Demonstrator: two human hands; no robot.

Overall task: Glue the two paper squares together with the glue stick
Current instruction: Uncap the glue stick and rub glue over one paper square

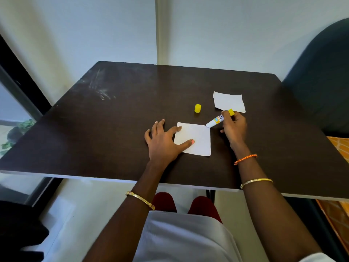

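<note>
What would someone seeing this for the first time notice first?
Probably the right hand near the middle of the dark table, pressing the tip of an uncapped glue stick onto the far right corner of the near paper square, while the left hand pins that sheet flat. Just beyond stand the yellow cap and the second paper square, lying apart.

Plain room, likely a home or small office.
Dark laminate table (132, 110) against bare pale walls (75, 35); padded chair (321, 82) alongside.
</note>
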